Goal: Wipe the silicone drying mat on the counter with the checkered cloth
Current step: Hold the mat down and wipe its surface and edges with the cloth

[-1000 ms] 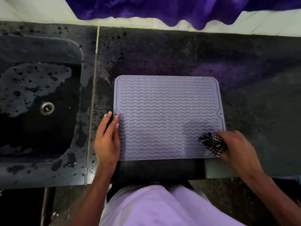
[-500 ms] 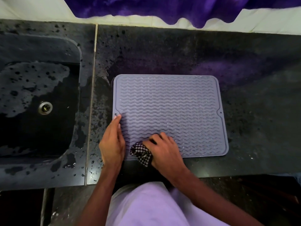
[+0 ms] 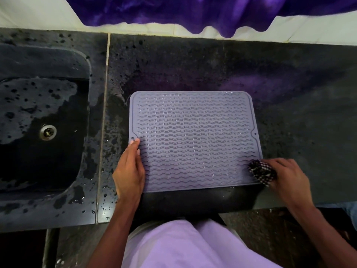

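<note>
Since the frame half a second earlier, the right hand (image 3: pixel 287 176) and the checkered cloth (image 3: pixel 261 174) have crossed from the mat's near left corner to its near right corner, parallel to the table's front edge. The right hand grips the bunched cloth, fingers curled over it, pressing it onto the silicone drying mat (image 3: pixel 195 140). The left hand (image 3: pixel 128 169), unmoved, lies flat with straight fingers on the mat's left border, steadying it. The mat sits toward the front edge of the table (image 3: pixel 289 84), right of the sink (image 3: pixel 44 122). Judged progress: near strip wiped; middle and far rows probably remain.
</note>
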Tool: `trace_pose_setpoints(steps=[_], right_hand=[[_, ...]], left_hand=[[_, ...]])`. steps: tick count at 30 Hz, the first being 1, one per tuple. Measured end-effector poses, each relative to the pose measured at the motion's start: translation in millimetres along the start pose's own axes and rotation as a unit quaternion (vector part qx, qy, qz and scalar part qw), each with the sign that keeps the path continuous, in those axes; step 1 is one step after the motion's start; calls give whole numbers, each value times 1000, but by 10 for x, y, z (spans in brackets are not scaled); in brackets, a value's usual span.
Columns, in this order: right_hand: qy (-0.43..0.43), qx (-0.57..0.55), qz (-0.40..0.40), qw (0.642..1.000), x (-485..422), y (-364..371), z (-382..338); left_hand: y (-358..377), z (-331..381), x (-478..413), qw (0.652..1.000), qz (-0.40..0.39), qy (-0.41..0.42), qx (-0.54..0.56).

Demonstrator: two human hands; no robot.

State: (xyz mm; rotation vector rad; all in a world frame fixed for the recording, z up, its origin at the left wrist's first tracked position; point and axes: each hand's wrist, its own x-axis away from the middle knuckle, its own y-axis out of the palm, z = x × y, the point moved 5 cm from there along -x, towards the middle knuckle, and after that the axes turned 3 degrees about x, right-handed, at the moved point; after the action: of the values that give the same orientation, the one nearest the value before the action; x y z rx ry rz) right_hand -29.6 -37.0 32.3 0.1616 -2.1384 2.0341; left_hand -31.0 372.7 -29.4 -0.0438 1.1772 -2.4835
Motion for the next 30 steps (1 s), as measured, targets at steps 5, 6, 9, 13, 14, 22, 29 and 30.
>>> trace_pose_setpoints(steps=[5, 6, 9, 13, 14, 22, 29, 30], right_hand=[[82, -50, 73, 993, -33, -184, -109], [86, -84, 82, 989, -68, -219, -237], [37, -214, 67, 974, -174, -202, -925], [-68, -265, -31, 961, -171, 93, -1966], [-82, -265, -48, 960, -156, 164, -2131], [-33, -232, -19, 972, -236, 327, -1696], [93, -151, 22, 984, -309, 114, -464], [118, -138, 22, 983, -317, 81, -287]], left_hand=[[-5, 48, -70, 1000, 4, -12, -9], [0, 75, -102, 1000, 12, -5, -9], [69, 164, -192, 999, 13, 38, -2], [220, 143, -207, 997, -29, 72, -28], [236, 125, -206, 996, -30, 72, -33], [251, 81, -183, 997, -15, 67, -44], [237, 84, -179, 996, -11, 72, -48], [238, 84, -178, 996, -10, 72, -49]])
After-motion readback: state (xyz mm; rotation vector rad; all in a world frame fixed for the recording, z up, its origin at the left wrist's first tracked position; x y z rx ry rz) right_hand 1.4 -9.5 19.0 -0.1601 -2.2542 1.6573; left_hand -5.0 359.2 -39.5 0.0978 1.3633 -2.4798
